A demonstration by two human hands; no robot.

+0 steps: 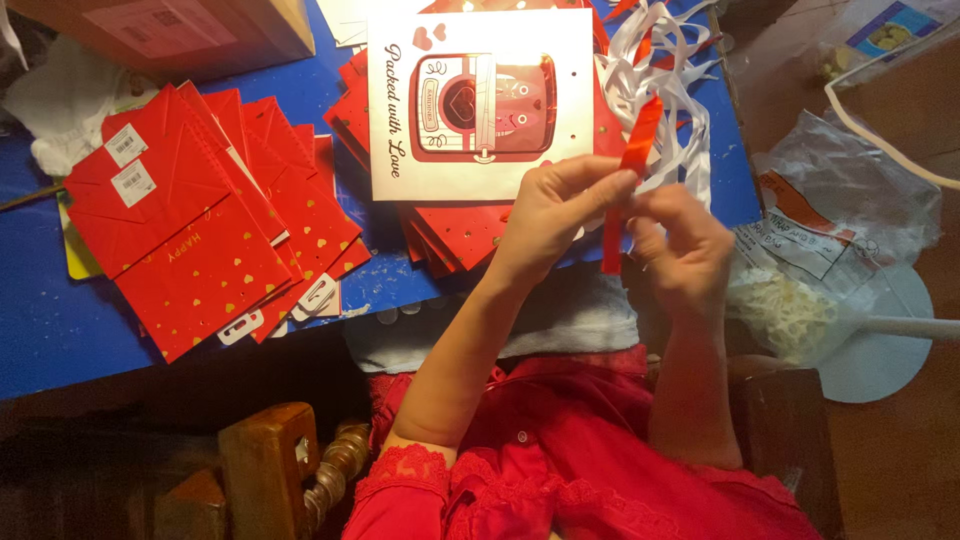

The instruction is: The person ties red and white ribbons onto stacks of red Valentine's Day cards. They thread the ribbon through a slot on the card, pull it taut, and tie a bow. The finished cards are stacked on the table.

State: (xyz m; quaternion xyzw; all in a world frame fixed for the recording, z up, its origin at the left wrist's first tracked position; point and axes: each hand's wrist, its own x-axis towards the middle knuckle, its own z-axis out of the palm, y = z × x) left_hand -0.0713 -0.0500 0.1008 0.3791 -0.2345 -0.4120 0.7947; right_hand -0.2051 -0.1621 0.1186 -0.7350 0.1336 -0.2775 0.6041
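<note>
Left hand (553, 215) fingers (600, 183) pinch red ribbon strip (632, 165) near its middle; right hand (680, 250) fingers curl on its lower part, fingertips hidden. Strip's lower end sits partly behind the hands. White card (480, 100) at 11 o'clock covers red bags. Flat red bag stack (200, 220) at 9 on blue worktop (50, 330). White ribbons (660, 60) at 12, cut off.

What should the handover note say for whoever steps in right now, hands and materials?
Left hand: pinching the upper part of a thin red ribbon strip.
Right hand: fingers closed on the same strip lower down.
Flat white gift bag with a red printed picture: lies on a stack of flat red paper bags on the blue table, no ribbon visible on it.
Loose white and red ribbon pile: right of that bag.
Fanned red paper bags with gold hearts: at left, untouched.
</note>
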